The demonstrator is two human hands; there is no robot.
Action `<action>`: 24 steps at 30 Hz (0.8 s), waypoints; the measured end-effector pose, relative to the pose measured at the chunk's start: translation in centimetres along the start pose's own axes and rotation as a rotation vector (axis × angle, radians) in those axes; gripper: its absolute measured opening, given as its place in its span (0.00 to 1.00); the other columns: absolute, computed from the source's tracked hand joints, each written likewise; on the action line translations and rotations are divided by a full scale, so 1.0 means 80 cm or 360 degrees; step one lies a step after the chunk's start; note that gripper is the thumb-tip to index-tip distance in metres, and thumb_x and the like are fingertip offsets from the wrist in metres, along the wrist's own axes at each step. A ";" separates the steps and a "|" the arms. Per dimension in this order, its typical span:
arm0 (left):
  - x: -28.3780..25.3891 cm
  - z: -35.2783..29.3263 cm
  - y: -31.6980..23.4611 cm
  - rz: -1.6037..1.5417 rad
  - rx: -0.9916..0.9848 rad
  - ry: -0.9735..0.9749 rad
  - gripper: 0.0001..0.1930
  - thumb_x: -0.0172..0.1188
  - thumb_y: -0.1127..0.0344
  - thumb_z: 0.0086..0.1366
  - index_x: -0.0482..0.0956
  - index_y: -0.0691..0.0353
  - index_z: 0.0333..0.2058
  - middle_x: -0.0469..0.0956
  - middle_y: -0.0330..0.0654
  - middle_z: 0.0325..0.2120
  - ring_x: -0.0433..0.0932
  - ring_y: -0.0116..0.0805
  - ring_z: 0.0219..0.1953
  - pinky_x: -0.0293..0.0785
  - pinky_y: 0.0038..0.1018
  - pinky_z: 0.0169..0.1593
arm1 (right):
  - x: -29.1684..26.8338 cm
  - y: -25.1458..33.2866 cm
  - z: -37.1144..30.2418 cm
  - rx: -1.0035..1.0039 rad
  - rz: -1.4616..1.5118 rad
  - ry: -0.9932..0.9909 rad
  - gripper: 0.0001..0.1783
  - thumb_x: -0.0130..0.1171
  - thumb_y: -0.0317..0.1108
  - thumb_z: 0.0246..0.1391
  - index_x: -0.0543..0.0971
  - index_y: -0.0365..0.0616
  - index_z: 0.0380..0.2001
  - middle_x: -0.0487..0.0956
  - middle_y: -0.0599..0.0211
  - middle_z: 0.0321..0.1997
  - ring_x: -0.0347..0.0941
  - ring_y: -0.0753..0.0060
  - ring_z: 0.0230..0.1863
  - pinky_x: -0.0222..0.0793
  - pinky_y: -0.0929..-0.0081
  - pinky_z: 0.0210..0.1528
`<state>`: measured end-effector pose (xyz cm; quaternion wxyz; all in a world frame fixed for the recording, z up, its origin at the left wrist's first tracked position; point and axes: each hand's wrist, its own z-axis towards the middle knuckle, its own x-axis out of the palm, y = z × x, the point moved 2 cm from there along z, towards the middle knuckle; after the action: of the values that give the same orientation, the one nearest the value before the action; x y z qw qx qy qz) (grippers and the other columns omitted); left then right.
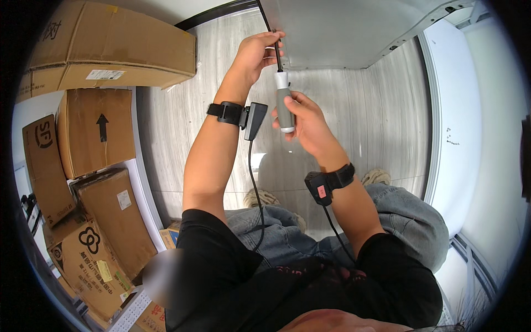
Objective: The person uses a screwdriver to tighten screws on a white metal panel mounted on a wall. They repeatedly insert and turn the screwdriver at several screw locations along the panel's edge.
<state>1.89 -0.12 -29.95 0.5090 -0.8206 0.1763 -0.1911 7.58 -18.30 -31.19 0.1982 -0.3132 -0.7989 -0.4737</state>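
My right hand point(304, 119) is wrapped round the grey-and-white handle of a screwdriver point(284, 105). Its dark shaft points away from me, up to the left edge of a pale grey metal panel point(337, 33). At the far end of the shaft, the fingers of my left hand point(260, 52) are closed around the shaft close to its tip. Whether a screw sits at the tip is too small to make out. Each wrist wears a black strap with a small cabled device.
Cardboard boxes point(99, 133) are stacked along the left side, with a large carton point(127, 47) at the far left. A white panel point(453, 116) stands on the right. The floor point(215, 66) is grey wood-look planking. Two cables run from the wrist devices towards my body.
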 end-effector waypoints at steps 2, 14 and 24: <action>0.002 -0.003 -0.001 0.0139 0.0010 -0.0031 0.11 0.56 0.65 0.63 0.79 0.62 0.41 0.76 0.34 0.28 0.74 0.24 0.28 0.71 0.21 0.32 | -0.004 -0.005 0.004 0.0016 -0.0240 -0.0143 0.21 0.53 0.46 0.58 0.69 0.46 0.49 0.75 0.69 0.34 0.72 0.77 0.31 0.63 0.80 0.21; 0.002 0.003 0.002 0.0369 0.0044 -0.0102 0.09 0.56 0.68 0.64 0.78 0.61 0.42 0.79 0.36 0.28 0.77 0.23 0.28 0.70 0.19 0.30 | -0.029 -0.002 0.020 0.0062 -0.0248 0.0232 0.21 0.57 0.34 0.53 0.67 0.42 0.50 0.72 0.66 0.41 0.72 0.68 0.43 0.75 0.61 0.45; 0.009 -0.001 -0.002 0.0546 0.0141 -0.0165 0.11 0.61 0.68 0.61 0.77 0.66 0.40 0.79 0.39 0.27 0.77 0.25 0.27 0.73 0.19 0.30 | -0.034 -0.015 0.044 0.0010 -0.0977 -0.0139 0.23 0.65 0.35 0.46 0.68 0.39 0.43 0.70 0.67 0.39 0.69 0.76 0.39 0.74 0.73 0.32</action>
<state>2.48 -0.48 -29.69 0.5781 -0.7641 0.2784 -0.0665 8.63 -16.50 -35.25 0.0124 -0.0768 -0.8654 -0.4950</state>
